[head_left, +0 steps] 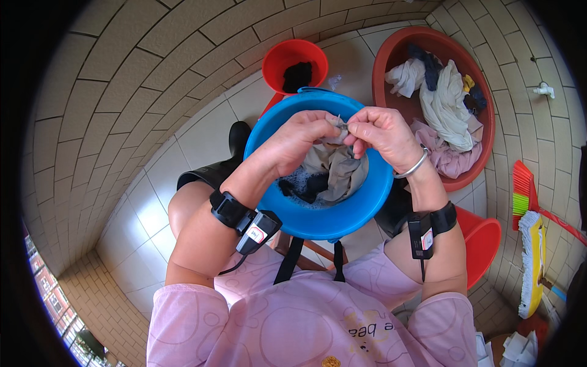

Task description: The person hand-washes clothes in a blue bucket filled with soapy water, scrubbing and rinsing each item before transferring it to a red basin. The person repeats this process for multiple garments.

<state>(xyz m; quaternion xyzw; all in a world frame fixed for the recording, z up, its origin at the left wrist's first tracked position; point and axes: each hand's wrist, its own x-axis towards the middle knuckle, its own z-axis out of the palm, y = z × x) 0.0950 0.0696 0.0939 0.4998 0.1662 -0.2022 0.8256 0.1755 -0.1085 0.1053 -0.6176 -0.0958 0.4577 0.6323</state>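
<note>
A blue plastic basin (298, 218) stands between my knees, with soapy water (298, 181) in it. Beige-grey cloth (346, 172) lies bunched in the suds, beside a dark cloth (316, 183). Over the basin, my left hand (309, 128) grips a gathered bit of light cloth (338, 133). My right hand (383, 135), with a metal bangle (415, 165) at the wrist, pinches the edge of that same bit. The fingertips of both hands almost meet. Whether the raised bit joins the cloth below is hidden by my fingers.
Behind the basin is a red bucket (275, 69) holding dark cloth (297, 77). A large reddish tub (394, 103) with white, pink and dark laundry (445, 105) stands at right. Nearby are another red bucket (481, 243), a broom (523, 192), a mop (532, 266) and a wall tap (544, 90).
</note>
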